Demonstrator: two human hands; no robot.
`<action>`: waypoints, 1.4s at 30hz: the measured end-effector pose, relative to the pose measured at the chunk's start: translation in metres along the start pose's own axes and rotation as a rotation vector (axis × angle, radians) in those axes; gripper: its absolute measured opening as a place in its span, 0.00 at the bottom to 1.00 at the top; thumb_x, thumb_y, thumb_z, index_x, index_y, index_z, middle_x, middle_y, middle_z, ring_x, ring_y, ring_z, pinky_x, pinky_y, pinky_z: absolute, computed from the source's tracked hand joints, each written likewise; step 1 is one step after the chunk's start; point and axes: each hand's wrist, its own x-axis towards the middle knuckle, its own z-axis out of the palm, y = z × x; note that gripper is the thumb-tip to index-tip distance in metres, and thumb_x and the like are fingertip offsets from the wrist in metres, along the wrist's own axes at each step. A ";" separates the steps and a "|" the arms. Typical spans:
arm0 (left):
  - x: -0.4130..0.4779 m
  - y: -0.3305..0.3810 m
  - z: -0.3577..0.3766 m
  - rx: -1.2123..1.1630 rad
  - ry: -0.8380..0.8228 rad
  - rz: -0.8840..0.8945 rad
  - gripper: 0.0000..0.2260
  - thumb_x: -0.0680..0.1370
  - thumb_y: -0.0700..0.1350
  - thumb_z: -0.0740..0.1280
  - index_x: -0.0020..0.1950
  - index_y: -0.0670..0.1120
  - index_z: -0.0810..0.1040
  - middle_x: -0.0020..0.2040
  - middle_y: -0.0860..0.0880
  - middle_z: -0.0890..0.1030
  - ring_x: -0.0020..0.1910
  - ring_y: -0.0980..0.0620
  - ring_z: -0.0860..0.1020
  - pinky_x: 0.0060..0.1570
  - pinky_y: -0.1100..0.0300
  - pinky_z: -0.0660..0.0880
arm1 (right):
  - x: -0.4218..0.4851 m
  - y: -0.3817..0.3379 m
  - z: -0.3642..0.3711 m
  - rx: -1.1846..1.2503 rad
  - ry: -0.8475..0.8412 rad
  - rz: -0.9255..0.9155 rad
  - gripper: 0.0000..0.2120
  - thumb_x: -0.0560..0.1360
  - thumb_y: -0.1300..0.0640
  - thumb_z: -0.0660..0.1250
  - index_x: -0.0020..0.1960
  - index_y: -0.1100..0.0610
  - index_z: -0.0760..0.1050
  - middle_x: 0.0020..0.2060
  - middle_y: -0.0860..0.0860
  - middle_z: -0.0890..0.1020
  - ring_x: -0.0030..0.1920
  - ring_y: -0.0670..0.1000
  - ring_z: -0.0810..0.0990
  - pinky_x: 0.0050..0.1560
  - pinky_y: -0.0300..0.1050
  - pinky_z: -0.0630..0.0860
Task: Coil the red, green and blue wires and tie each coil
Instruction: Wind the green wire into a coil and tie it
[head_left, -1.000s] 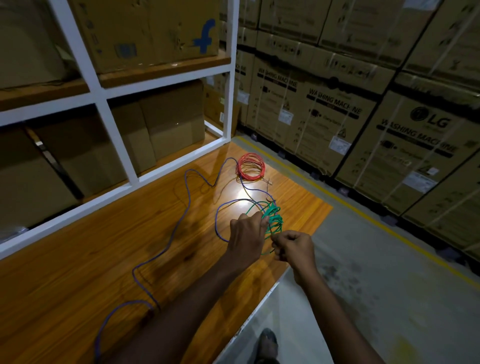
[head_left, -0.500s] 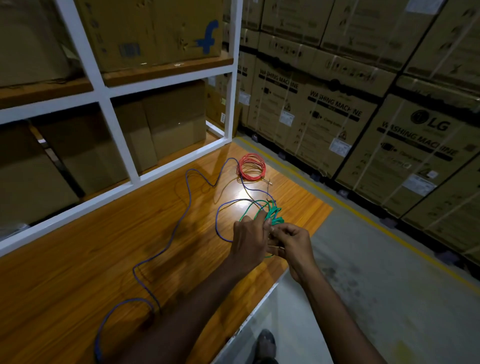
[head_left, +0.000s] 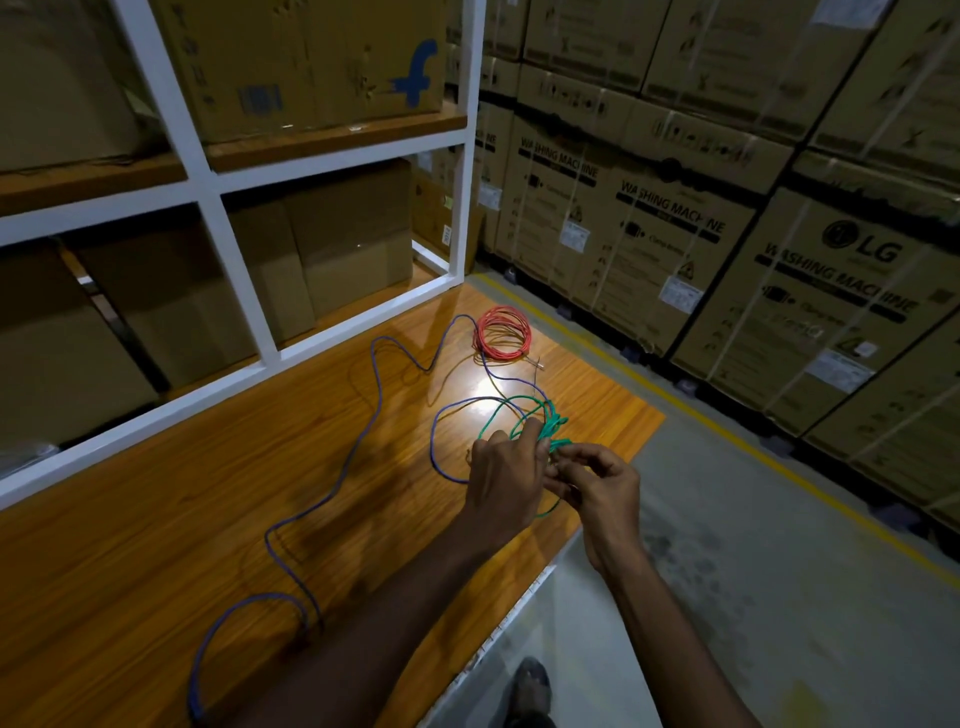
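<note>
A red wire coil (head_left: 503, 333) lies at the far end of the wooden table (head_left: 171, 519). A long blue wire (head_left: 340, 478) snakes loose over the table from the near left to the red coil. My left hand (head_left: 505, 477) grips a bunched green wire coil (head_left: 550, 428) just above the table near its right edge. My right hand (head_left: 602, 486) pinches a strand of the green wire right beside the left hand's fingers. Both hands hide most of the coil's lower part.
White shelving (head_left: 218, 244) with cardboard boxes (head_left: 311, 62) runs along the table's left side. Stacked washing machine cartons (head_left: 779, 249) line the wall on the right. A grey floor with a yellow line (head_left: 727, 431) lies beyond the table's edge. A shoe (head_left: 530, 686) shows below.
My right hand has moved up from beside the coil to meet the left hand at the green wire. The left hand stays on the coil; red and blue wires have not moved.
</note>
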 end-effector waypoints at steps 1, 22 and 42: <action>0.000 -0.001 0.001 -0.003 -0.012 -0.006 0.17 0.80 0.51 0.50 0.57 0.45 0.73 0.35 0.44 0.78 0.35 0.42 0.75 0.38 0.53 0.64 | 0.001 0.000 -0.002 0.027 -0.009 -0.007 0.10 0.73 0.77 0.61 0.43 0.67 0.78 0.35 0.60 0.82 0.34 0.54 0.83 0.38 0.45 0.82; -0.001 0.002 0.001 -0.314 -0.108 -0.185 0.07 0.83 0.46 0.55 0.46 0.47 0.63 0.35 0.51 0.74 0.37 0.38 0.76 0.37 0.53 0.62 | 0.010 0.004 -0.013 -0.364 -0.147 -0.234 0.09 0.68 0.70 0.75 0.44 0.59 0.83 0.41 0.58 0.85 0.44 0.54 0.84 0.46 0.47 0.81; -0.013 0.000 0.004 -0.218 -0.159 -0.061 0.11 0.80 0.52 0.50 0.51 0.47 0.67 0.38 0.45 0.80 0.40 0.39 0.77 0.45 0.47 0.69 | 0.018 0.003 -0.023 -0.762 -0.186 -0.644 0.03 0.72 0.61 0.69 0.45 0.57 0.79 0.43 0.50 0.84 0.46 0.46 0.82 0.47 0.43 0.78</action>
